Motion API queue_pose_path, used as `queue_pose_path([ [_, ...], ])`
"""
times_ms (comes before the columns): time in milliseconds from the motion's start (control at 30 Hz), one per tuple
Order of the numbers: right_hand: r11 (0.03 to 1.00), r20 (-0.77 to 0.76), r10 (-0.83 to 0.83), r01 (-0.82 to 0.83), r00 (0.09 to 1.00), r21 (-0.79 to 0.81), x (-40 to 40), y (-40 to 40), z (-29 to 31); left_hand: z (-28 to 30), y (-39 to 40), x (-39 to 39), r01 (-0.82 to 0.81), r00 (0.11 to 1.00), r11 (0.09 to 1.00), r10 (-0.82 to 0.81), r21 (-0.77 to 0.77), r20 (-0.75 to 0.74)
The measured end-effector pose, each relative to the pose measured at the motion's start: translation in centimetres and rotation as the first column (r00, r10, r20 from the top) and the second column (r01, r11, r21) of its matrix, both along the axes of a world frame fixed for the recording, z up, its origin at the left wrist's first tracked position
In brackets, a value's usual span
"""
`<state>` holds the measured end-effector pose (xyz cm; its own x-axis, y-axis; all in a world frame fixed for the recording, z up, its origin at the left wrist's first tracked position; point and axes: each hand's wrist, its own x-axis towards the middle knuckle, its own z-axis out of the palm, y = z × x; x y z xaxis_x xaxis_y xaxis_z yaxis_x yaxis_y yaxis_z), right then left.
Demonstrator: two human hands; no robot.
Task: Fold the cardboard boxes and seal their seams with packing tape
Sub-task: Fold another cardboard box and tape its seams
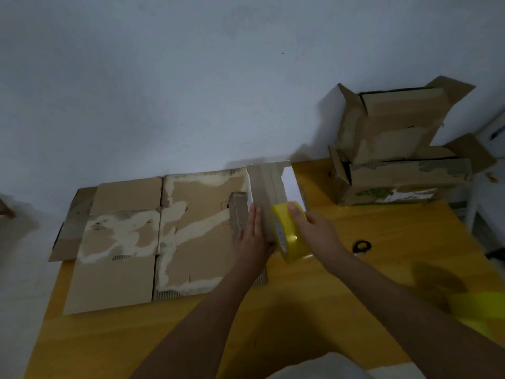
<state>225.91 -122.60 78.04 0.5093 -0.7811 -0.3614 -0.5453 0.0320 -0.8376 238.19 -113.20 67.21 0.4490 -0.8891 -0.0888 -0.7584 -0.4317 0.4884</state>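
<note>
A small cardboard box [266,184] stands on the yellow table [382,242], a strip of tape running along its top seam. My left hand [252,236] lies flat on the box's top, fingers straight, pressing it down. My right hand [311,228] grips a yellow roll of packing tape [285,236], held on edge against the near end of the box. Several flattened cardboard boxes [153,236] with torn, worn faces lie on the table to the left of the small box.
Two assembled boxes [396,160] with open flaps are stacked at the back right against the grey wall. A small black object [361,246] lies on the table right of my right forearm. A blurred yellow shape [481,310] shows at the right edge.
</note>
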Motion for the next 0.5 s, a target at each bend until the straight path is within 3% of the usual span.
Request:
queue_pose_path([
  [133,0.994,-0.135,0.109,-0.106,0.985,0.029,-1.7,2.9,-1.4,0.3,-0.1,-0.4,-0.014,0.999,1.000,0.014,-0.006,-0.033],
  [500,0.995,-0.287,0.093,-0.096,0.953,0.003,-2.1,3.0,-3.5,0.5,-0.3,-0.4,-0.026,0.998,1.000,0.026,0.009,-0.065],
])
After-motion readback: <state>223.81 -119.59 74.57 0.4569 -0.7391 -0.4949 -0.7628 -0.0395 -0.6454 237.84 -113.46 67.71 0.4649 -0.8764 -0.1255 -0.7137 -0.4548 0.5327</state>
